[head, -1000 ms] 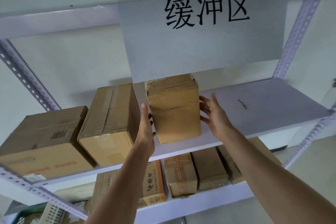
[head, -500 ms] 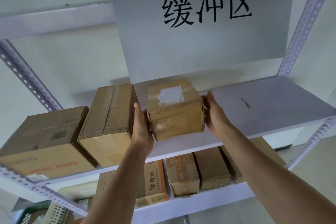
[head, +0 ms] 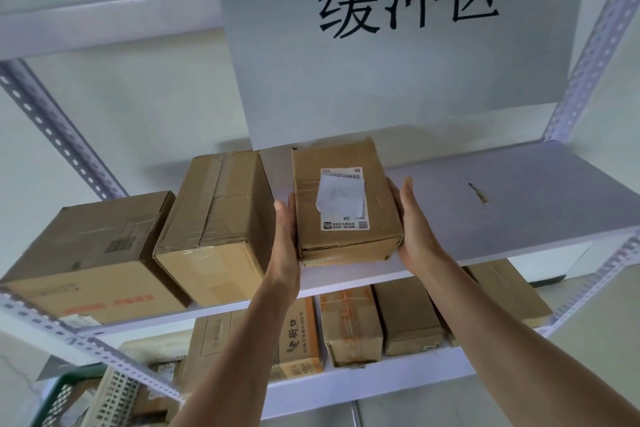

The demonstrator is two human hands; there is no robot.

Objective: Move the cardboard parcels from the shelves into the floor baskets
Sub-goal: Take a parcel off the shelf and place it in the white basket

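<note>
A small cardboard parcel (head: 343, 239) with a white shipping label on top is held between both palms just above the front of the upper shelf (head: 519, 211). My left hand (head: 285, 246) presses its left side and my right hand (head: 415, 232) its right side. Two larger parcels stay on that shelf to the left: a middle one (head: 214, 225) and a big one (head: 90, 253). Several more parcels (head: 349, 326) stand on the lower shelf. A green basket (head: 62, 399) and a white basket (head: 117, 395) show at bottom left.
A white sign with black characters (head: 398, 45) hangs from the rack's top rail. Perforated metal uprights (head: 62, 135) frame the rack on both sides. The right half of the upper shelf is bare except for a small mark (head: 479, 194).
Both hands closed on the small parcel, tipped it from standing on end to lying flat with its label up, and drew it towards the shelf's front edge.
</note>
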